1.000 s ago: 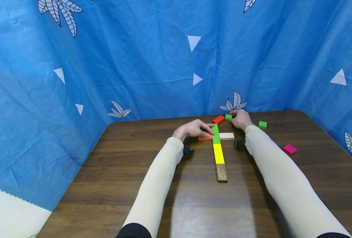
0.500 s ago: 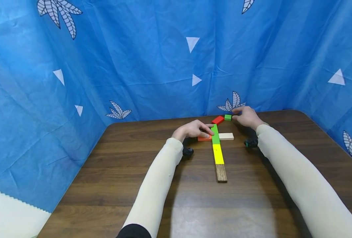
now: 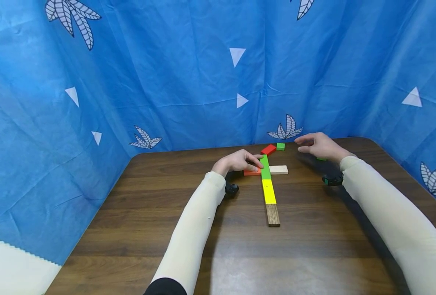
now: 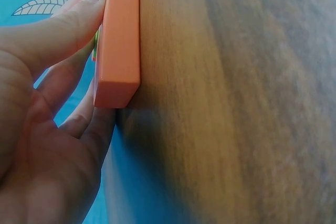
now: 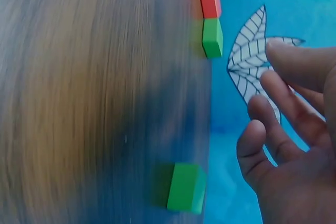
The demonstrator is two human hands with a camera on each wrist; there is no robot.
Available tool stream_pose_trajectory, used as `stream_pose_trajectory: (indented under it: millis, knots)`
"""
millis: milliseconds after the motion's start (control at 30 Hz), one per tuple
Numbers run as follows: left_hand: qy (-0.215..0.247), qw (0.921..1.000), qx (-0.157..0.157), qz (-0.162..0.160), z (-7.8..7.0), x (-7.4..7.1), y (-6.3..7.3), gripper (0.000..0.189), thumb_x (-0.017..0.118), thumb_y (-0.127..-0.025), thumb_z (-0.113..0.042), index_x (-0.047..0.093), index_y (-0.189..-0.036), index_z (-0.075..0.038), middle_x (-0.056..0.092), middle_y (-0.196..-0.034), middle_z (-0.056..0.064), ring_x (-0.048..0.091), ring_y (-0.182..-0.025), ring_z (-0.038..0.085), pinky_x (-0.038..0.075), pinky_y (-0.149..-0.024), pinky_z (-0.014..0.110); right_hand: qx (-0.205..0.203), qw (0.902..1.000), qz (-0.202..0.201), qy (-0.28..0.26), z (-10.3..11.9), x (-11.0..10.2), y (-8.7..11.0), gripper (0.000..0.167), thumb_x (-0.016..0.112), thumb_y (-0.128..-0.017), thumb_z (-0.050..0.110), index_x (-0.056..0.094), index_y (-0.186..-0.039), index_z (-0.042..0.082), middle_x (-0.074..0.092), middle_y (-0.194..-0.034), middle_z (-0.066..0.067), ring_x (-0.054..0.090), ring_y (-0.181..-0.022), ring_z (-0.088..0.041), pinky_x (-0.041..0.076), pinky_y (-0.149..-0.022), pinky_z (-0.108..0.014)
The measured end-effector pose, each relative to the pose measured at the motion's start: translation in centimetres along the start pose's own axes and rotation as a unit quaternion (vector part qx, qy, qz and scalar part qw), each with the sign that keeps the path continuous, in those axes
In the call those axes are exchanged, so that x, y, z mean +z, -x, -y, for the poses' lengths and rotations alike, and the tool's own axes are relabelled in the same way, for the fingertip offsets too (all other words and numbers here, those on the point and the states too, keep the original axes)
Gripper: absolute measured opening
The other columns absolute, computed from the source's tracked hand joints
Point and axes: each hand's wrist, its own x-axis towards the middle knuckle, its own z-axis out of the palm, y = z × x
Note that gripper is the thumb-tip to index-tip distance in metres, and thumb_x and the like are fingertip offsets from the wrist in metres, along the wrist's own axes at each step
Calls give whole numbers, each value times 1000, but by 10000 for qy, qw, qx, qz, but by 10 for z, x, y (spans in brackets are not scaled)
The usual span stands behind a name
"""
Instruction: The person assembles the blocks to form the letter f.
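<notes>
My left hand point(image 3: 236, 161) rests over the orange block point(image 4: 121, 35), its thumb touching that block and its fingertips at the green block point(image 3: 265, 168). From the green block a yellow block point(image 3: 269, 191) and a brown wooden block point(image 3: 273, 215) continue in line toward me. A pale wooden block point(image 3: 278, 170) extends to the right, opposite the orange one. My right hand point(image 3: 322, 146) hovers above the table's far right, fingers loosely bent and holding nothing. Beneath it lies a small green block point(image 5: 185, 187), mostly hidden in the head view.
Near the back edge, a red block point(image 3: 268, 149) lies beside another small green block point(image 3: 281, 146). A blue curtain point(image 3: 188, 73) hangs directly behind the brown wooden table point(image 3: 159, 205).
My right hand has moved away from the small green block at the back, shifting right over the other small green one. My left hand stays on the blocks.
</notes>
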Motion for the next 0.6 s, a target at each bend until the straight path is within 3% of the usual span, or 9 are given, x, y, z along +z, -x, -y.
stream_pose_trajectory:
  millis: [300,600]
  knots:
    - [-8,10000,30,-61,1,1,-3,27,74,-95,-13,79,-122,-18,48,-161,-2,35,-155,18,40,-119,32,-141,9995,270,-103,-16,-20,17,57,68,-101,36,56,-146,4,57,-146,-25,56,-131,-43,47,-107,-62]
    - [-37,10000,4,-43,0,0,-1,28,74,-95,-13,78,-123,-17,48,-160,-3,34,-155,19,41,-118,31,78,9993,278,-225,-44,-34,33,69,71,-96,45,53,-149,4,54,-149,-27,49,-137,-46,40,-110,-69]
